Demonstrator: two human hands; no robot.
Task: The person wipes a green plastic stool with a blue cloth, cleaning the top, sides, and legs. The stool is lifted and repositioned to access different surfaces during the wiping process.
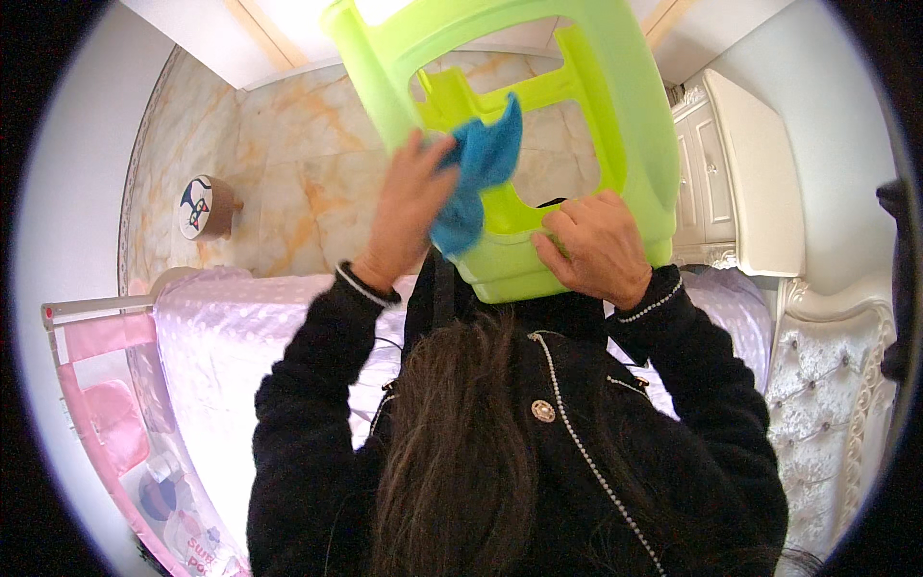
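A light green plastic frame with large openings [649, 144], perhaps a child's chair or stool, is held up before me at the top centre. My right hand [598, 249] grips its near edge, fingers curled over the rim of an opening. At the frame's left side my left hand [414, 205], a little blurred, holds a blue cloth [469, 180] against the plastic. One end of the cloth sticks up over the opening. The underside of the frame and my left fingertips' exact hold are partly hidden.
Behind me lies a bed with a dotted lilac sheet [223, 310] and a pink guard rail [108, 425]. A round stool with a cat picture [205, 209] stands on the marble-look floor [303, 173] at left. At right are a white cabinet [703, 173] and a tufted headboard [815, 389].
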